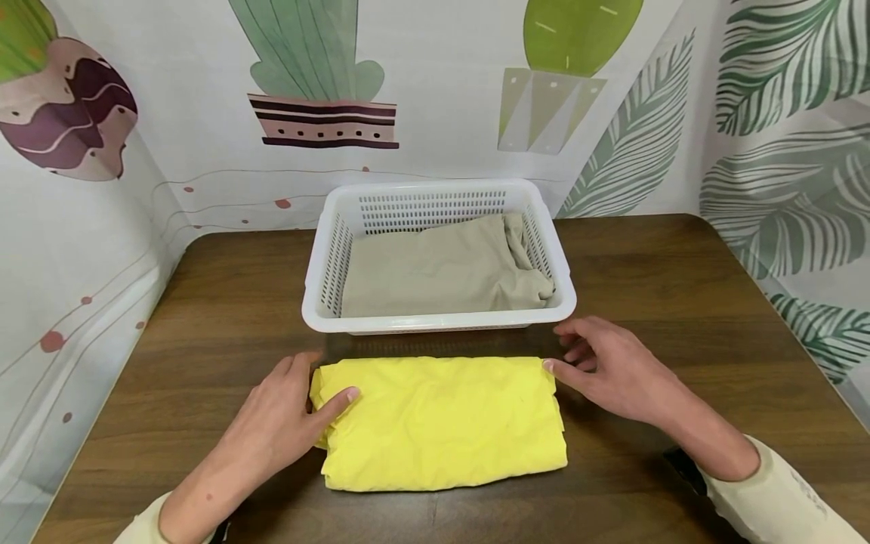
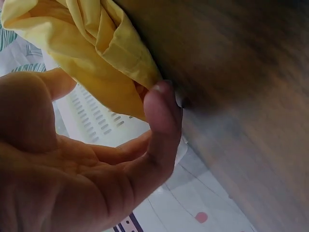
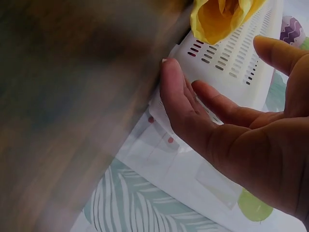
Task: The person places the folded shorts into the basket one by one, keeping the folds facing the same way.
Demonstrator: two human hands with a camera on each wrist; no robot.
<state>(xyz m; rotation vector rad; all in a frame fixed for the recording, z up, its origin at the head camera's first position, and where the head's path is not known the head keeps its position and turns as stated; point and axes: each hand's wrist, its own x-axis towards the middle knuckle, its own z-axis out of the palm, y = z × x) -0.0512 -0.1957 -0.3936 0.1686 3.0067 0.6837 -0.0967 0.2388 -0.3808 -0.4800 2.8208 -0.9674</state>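
Note:
A folded yellow cloth (image 1: 442, 423) lies flat on the table in front of the basket. My left hand (image 1: 279, 412) holds its left end, thumb on top and fingers curled at the edge; in the left wrist view the cloth's folded layers (image 2: 106, 53) sit between thumb and fingers. At the far right corner of the cloth is my right hand (image 1: 612, 370), its fingers loosely bent and apart. The right wrist view shows a gap between this hand (image 3: 241, 140) and the yellow folds (image 3: 212, 24); nothing is gripped there.
Behind the cloth stands a white plastic basket (image 1: 316, 272) with slotted walls, holding a folded beige cloth (image 1: 428, 272). The brown wooden table (image 1: 211, 302) extends to both sides. A printed curtain (image 1: 448, 68) with cactus and leaf patterns hangs around its back and sides.

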